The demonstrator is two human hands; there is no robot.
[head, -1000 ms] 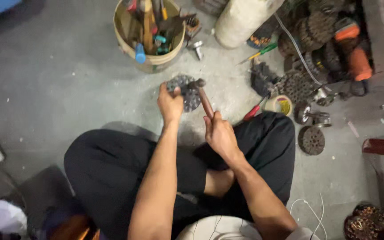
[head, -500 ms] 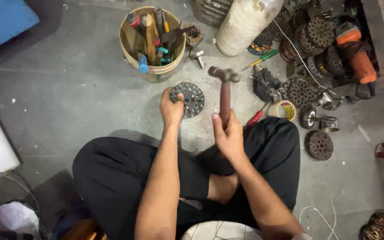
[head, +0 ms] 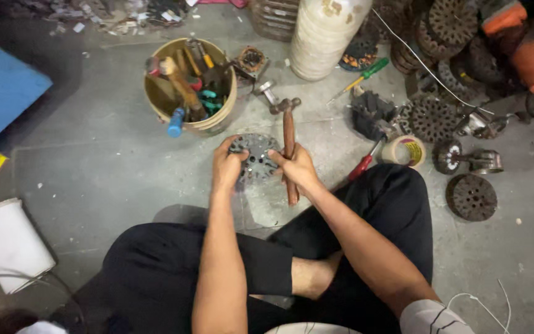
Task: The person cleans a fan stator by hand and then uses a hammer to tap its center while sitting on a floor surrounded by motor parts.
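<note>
Hands meet over a round, dark, slotted metal disc (head: 256, 158) lying flat on the grey concrete floor (head: 94, 167), just in front of the person's crossed legs. The left hand (head: 228, 166) is closed on the disc's left edge, pinning it; the right hand (head: 296, 168) is wrapped around the wooden handle of a steel-headed hammer (head: 288, 133), fingertips touching the disc's right edge. To work well, I judge, the disc should stay flat and steadied, fingers clear of the hammer head. A yellow bucket of tools (head: 190, 86) stands just beyond.
</note>
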